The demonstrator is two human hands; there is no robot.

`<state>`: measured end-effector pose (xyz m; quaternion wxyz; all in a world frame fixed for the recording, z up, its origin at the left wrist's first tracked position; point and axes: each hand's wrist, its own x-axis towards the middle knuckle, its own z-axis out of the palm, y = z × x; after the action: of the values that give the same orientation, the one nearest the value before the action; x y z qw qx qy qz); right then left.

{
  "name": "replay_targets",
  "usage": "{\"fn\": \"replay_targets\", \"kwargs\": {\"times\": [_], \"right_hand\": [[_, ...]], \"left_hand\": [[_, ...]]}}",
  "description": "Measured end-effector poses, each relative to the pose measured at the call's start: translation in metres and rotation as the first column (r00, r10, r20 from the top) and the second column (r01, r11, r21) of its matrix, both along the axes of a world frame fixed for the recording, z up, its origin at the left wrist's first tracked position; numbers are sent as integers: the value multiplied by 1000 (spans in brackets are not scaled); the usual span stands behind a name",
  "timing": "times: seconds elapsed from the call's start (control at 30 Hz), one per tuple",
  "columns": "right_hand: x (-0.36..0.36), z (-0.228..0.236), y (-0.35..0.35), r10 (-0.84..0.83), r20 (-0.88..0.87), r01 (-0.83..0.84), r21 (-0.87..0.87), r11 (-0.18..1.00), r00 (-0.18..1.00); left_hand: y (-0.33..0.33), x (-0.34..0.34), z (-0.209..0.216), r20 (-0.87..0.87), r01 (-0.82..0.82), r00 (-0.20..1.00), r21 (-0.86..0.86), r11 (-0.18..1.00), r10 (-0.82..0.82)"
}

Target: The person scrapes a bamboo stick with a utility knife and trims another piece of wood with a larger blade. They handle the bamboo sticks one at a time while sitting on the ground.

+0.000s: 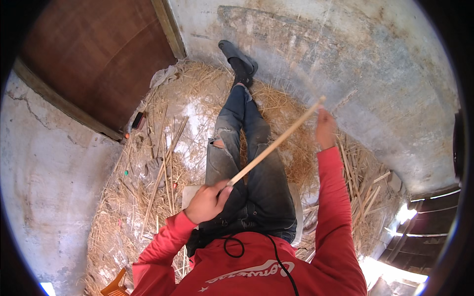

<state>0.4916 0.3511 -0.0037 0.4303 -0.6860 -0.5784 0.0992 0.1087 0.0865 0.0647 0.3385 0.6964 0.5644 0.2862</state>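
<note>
A long, pale, peeled-looking wooden stick slants across my legs, from my lap up to the right. My left hand is closed around its lower end, above my thigh. At the stick's far end my right hand is raised on an outstretched arm, its fingers closed against the stick near the tip. Motion blurs that hand, so its fingers show poorly. Below the stick lie my legs in worn, torn dark jeans, stretched out and crossed at the ankles.
Straw and loose sticks litter the floor. A reddish-brown door panel stands at the far left. Stained plaster walls close in both sides. Near the door lies a small dark object. An orange plastic piece is at lower left.
</note>
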Motion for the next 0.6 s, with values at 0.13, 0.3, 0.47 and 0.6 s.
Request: {"fn": "replay_targets", "kwargs": {"times": [0.13, 0.3, 0.47, 0.6], "right_hand": [[150, -27, 42, -217, -146, 207, -83, 975, 965], [154, -17, 14, -164, -318, 107, -190, 976, 934], [66, 29, -34, 106, -270, -182, -274, 944, 957], [-41, 75, -103, 420, -103, -430, -116, 895, 902]], "left_hand": [[-22, -35, -9, 25, 8, 1000, -127, 992, -5], [-14, -32, -16, 132, 1, 991, -120, 993, 15], [5, -12, -9, 232, 39, 973, -161, 986, -1], [15, -1, -5, 238, 72, 971, -127, 989, -40]]}}
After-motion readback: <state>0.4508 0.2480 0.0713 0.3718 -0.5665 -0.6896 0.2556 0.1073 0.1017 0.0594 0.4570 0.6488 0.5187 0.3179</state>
